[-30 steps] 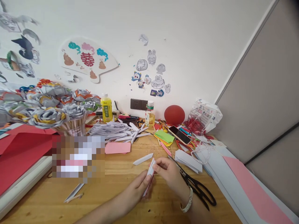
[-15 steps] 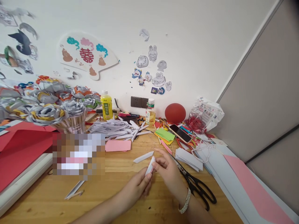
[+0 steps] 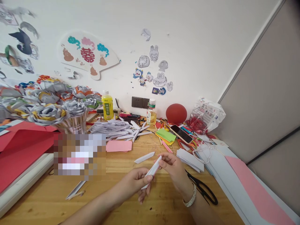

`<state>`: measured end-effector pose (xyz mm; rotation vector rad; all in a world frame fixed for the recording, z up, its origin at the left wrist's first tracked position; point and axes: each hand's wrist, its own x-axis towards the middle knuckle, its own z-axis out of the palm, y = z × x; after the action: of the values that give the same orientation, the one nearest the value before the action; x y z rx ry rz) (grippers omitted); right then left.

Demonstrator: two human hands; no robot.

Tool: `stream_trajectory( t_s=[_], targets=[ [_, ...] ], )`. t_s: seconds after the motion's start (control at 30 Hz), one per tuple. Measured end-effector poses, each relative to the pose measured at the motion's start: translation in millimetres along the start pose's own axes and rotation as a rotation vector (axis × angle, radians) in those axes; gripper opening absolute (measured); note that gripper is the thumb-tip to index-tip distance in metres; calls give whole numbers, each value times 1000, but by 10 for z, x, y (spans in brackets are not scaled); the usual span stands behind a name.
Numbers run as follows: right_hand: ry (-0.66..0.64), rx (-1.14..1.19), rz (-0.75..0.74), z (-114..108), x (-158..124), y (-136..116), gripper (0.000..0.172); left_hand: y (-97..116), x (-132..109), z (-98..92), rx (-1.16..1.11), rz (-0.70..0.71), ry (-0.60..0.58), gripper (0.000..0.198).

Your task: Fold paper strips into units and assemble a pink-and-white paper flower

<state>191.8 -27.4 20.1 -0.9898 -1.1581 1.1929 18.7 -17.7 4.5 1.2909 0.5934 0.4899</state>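
Between my two hands is a folded paper strip, white with a pink edge, slanting up to the right. My left hand pinches its lower end, thumb on top and fingers beneath. The upper end is gripped by the thumb and fingers of my right hand, which has a beaded bracelet at the wrist. Just beyond my hands lies another folded white strip on the wooden table. Black-handled scissors rest beside my right wrist, their blades hidden by the hand.
Behind is a heap of folded white strips, with pink paper before it. Paper flowers stand at left. Two bottles, a red balloon, a phone, green paper and a white paper stack lie around the back and right.
My right hand has moved slightly right and up along the strip, and more of the strip now shows between my hands. The right hand now covers more of the scissors.
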Motion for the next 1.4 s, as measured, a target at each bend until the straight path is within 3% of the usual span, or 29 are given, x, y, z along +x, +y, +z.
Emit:
stream_trajectory(
  t_s=[0.17,0.33,0.5,0.6,0.77,0.93,1.2,1.4],
  targets=[
    [27,-21,-14,35,-3,-2,25,-27,-3,84,178,50,106,48],
    [80,-14,13,88,-30,-24,28,59,-97,167,431,121,198,36],
    [113,-63,8,123,-39,-14,25,6,-78,164,355,43,143,39],
    [114,-132,-24,154,-54,-3,19,-1,-38,140,373,87,100,41],
    [193,-312,-53,254,-115,1,13,21,6,152,501,173,258,30],
    [257,-412,-50,306,-137,50,11,-60,26,191,566,155,320,29],
    [226,-343,-27,292,-112,56,7,-102,35,147,467,194,285,27],
    [-68,-121,67,131,-62,-63,26,20,8,163,21,41,113,38]
  ],
)
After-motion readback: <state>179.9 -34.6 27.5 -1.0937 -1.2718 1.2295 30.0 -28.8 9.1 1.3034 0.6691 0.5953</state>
